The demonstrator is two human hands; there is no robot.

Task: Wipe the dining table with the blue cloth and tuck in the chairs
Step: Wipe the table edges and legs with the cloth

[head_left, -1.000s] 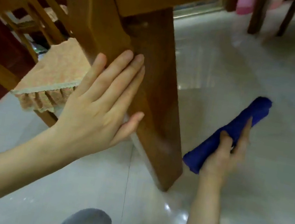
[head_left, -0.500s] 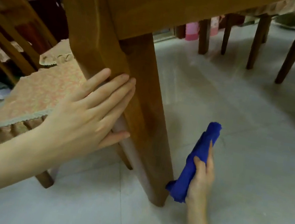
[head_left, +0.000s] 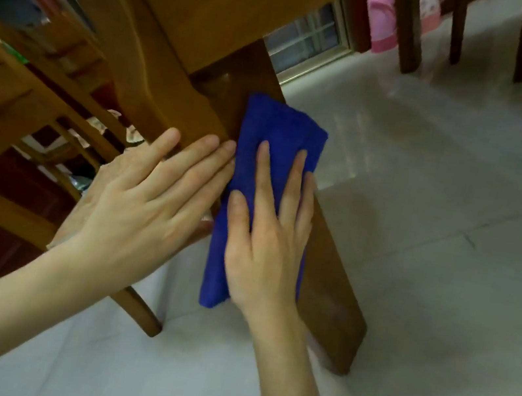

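The right hand (head_left: 269, 233), fingers spread flat, is pressing the cloth (head_left: 280, 138) against the table leg (head_left: 329, 278), evidently wiping it. At nine o'clock, the left hand (head_left: 147, 210) is lying open-fingered on the wood, probably bracing. The tabletop is lying out of frame; the chair (head_left: 23, 123) is showing only partly.

Folded blue cloth (head_left: 281, 132) against table leg (head_left: 332, 279)

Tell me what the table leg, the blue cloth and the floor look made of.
Table leg: wood, seemingly varnished, brown with a soft sheen.
Blue cloth: soft napped fabric, maybe microfibre, with a fuzzy matte surface.
Floor: glossy pale tiles, likely ceramic, with grout lines and mirrored lights.
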